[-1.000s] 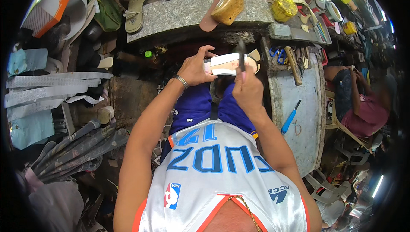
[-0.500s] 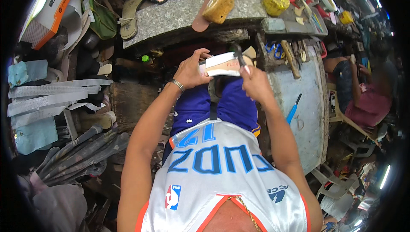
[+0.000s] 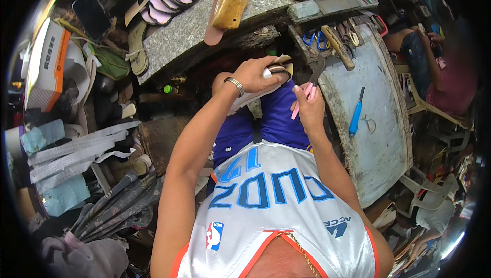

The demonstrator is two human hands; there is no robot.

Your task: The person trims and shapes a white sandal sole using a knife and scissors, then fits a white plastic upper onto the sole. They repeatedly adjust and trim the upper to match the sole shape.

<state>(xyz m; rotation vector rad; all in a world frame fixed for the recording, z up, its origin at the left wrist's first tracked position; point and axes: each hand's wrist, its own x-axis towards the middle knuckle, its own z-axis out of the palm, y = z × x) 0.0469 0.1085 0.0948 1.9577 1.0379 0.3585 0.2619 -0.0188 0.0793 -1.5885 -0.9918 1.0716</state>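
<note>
Over my lap, my left hand point(image 3: 260, 76) wraps its fingers around a partly made shoe point(image 3: 240, 103). A pale sole edge and a small white patch show, along with dark and tan layers at the end near the fingertips. The hand covers much of the shoe. To its right, my right hand point(image 3: 310, 109) grips pincers point(image 3: 318, 69) with pink handles. Their dark metal head points away from me and stands apart from the shoe, beside the edge of the bench on the right.
A wooden shoe last point(image 3: 229, 9) lies on the grey stone slab point(image 3: 189, 35) ahead. Blue-handled scissors point(image 3: 321, 41), a wooden handle point(image 3: 337, 47) and a blue-handled blade point(image 3: 356, 114) lie to the right. White strips point(image 3: 76, 150) hang at the left. Another person point(image 3: 445, 73) sits far right.
The shoe has been turned over in my left hand, so its pale, strip-edged face no longer shows. The pincers have come off it to the right. The whole view has shifted.
</note>
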